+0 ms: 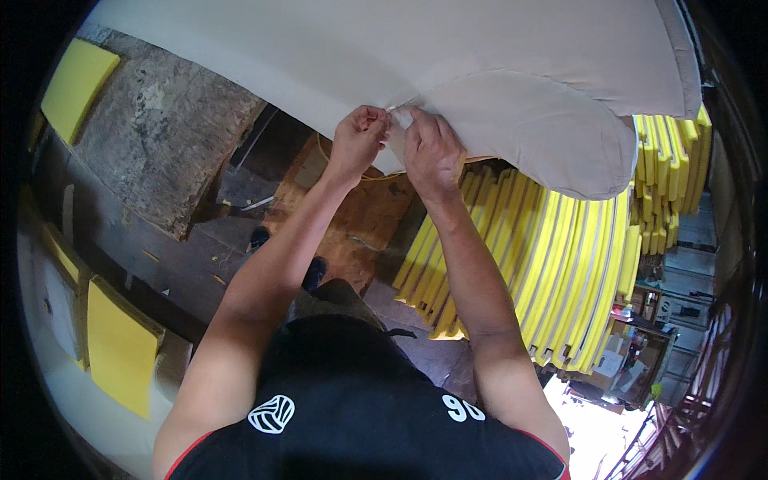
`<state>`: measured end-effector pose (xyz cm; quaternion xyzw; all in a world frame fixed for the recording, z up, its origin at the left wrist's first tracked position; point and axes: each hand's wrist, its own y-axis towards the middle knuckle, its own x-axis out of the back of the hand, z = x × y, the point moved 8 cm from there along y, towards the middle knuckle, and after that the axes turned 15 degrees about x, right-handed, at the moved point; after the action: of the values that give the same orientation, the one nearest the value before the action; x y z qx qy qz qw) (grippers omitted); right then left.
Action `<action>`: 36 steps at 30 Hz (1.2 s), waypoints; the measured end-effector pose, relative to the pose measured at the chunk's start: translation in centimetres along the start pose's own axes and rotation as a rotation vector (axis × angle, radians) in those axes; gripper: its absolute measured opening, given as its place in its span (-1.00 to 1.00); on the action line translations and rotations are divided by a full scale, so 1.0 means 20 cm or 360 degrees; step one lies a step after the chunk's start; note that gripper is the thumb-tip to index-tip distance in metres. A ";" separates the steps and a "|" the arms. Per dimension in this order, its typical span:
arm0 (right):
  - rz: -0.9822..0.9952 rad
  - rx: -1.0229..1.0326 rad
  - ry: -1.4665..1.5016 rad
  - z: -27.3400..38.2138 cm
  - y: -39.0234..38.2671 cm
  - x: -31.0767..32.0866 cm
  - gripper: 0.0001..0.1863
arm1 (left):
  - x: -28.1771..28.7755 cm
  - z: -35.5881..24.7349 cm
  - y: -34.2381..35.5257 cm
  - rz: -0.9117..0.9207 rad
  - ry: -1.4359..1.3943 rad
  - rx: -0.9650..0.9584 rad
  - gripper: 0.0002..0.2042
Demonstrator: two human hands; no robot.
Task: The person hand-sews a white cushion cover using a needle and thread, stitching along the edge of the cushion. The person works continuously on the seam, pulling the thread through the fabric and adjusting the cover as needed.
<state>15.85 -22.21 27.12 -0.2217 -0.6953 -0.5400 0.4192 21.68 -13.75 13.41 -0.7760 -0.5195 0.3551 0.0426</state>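
One beige padded panel (304, 48), edge in hand

We note the panel spreading ahead of us, its near edge slanting down from far left; its rounded lobe (544, 132) lies right, nearest the right hand (433, 150). That hand, knuckles up, grasps the edge beside a small whitish piece (402, 118). The left hand (360, 144) curls, fingertips pinched; we cannot tell on what. Forearms (288, 244) converge.

Padded fabric cover (496, 48): plain pale beige-grey. Stacked foam slabs (572, 256): bright yellow, striped with grey. Worn board (160, 120): mottled grey-brown. Plywood (364, 220): orange-brown. Jersey (344, 392): black, red-edged, white ball emblem (271, 414).
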 end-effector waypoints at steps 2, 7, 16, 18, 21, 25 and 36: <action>0.0133 -0.0102 0.0085 -0.02 -0.02 -0.06 -0.74 | 0.01 -0.01 0.01 -0.0003 0.0122 -0.0075 -0.86; 0.0238 -0.0375 0.0330 -0.03 -0.11 -0.16 -0.75 | 0.01 -0.15 -0.04 -0.0248 0.0875 -0.0474 -0.75; -0.0449 -0.1135 0.1321 -0.08 -0.28 -0.11 -0.80 | -0.06 -0.25 -0.06 -0.0334 0.1566 -0.0697 -0.77; -0.0579 -0.1202 0.1726 -0.07 -0.26 -0.15 -0.81 | 0.02 -0.16 -0.01 -0.0363 0.1767 -0.0673 -0.77; -0.0641 -0.1336 0.2240 -0.06 -0.25 -0.19 -0.78 | 0.18 0.04 0.09 -0.0321 0.2093 -0.0517 -0.76; -0.0645 -0.1534 0.2667 0.01 -0.28 -0.16 -0.76 | 0.62 0.43 0.13 -0.0234 0.2451 -0.0019 -0.72; -0.0171 -0.1550 0.2415 0.09 -0.29 0.09 -0.64 | 1.84 1.06 -0.60 -0.0243 0.2658 0.1203 -0.52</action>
<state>9.87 -22.68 25.32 0.0739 0.0643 -0.7947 0.5991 7.36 16.12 -15.76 -0.6785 -0.2192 -0.1782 0.6781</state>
